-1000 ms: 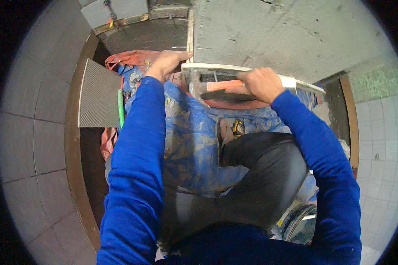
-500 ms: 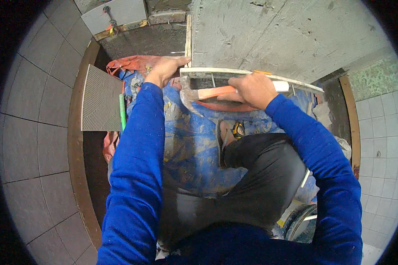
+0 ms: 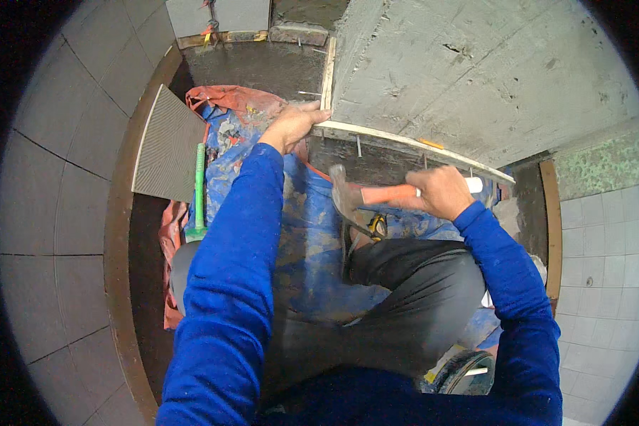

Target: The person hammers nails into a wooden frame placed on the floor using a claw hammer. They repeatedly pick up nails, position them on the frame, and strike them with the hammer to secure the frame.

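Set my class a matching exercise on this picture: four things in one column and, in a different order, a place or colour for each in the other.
Column one
1. Hammer
2. Left hand
3. Ribbed grey panel
4. Tape measure

Column two
A. Yellow and black
B. At the corner where two pale strips meet
C. Gripped in the right hand
D. Just to the left of the upright green handle

Right pairs: 1-C, 2-B, 3-D, 4-A
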{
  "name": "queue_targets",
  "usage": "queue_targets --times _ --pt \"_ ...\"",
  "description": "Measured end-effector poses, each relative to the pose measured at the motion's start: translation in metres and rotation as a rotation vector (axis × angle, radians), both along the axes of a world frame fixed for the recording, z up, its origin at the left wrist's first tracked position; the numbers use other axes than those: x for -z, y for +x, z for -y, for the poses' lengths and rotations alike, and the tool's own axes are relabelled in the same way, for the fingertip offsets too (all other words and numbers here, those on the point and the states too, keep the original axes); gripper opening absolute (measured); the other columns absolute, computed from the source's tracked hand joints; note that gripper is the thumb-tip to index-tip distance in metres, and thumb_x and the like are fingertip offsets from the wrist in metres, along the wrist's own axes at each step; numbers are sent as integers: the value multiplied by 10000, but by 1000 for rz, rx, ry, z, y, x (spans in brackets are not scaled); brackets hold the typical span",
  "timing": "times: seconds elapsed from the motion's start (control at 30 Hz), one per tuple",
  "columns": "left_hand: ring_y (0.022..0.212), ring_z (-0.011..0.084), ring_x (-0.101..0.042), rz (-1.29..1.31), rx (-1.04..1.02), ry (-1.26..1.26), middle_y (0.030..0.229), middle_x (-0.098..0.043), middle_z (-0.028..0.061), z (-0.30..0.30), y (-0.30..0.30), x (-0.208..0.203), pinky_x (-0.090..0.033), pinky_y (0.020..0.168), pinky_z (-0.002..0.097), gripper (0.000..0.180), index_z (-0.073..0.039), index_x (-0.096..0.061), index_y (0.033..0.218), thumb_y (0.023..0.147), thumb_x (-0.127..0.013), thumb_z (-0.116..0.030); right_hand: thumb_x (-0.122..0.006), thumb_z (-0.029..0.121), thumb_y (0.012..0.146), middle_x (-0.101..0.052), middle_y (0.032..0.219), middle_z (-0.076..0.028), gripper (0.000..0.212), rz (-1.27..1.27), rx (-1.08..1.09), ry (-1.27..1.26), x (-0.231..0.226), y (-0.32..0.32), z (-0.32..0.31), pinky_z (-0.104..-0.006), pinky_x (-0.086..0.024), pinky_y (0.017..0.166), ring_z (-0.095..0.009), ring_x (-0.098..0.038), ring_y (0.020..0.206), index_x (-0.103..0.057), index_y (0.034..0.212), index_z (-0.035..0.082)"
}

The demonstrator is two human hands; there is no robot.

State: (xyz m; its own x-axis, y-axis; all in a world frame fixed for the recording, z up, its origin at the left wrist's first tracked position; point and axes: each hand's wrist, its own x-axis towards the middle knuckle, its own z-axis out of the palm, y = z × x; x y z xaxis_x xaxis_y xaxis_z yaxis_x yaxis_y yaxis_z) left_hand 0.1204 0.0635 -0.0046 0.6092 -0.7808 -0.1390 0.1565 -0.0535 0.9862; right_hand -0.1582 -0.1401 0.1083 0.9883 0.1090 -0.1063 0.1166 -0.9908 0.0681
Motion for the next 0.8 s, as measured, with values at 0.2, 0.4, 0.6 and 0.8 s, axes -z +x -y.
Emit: queue_targets --times 0.2,0.4,0.6,0.8 --pt "1178 196 -633 112 31 76 1338 -705 115 4 8 5 -465 1030 308 538 51 -620 1439 1023 -701 -279 -717 645 863 -733 783 -127 504 -165 -282 13 -5 -26 11 -476 -565 618 -356 -735 719 -706 867 142" --pt "1175 191 -636 54 45 102 1300 -718 108 6 12 16 -474 1028 318 481 44 -653 1400 1049 -670 -284 -719 463 894 -723 781 -135 349 4 -8 -143 -5 -11 29 -481 -557 604 -359 -736 738 -652 847 124" --pt "1217 234 -645 54 51 47 1317 -728 150 4 10 12 -460 1064 340 507 40 -664 1384 1044 -656 -335 -747 459 871 -738 824 -114 335 -78 -339 13 -1 -27 32 -462 -570 619 -340 -737 730 -675 881 132" --pt "1136 206 -639 147 63 153 1274 -718 66 0 5 0 -477 1021 345 515 11 -631 1437 1058 -659 -336 -735 677 853 -672 649 -169 586 93 64 -85 -6 -19 19 -506 -536 577 -391 -698 640 -669 786 99"
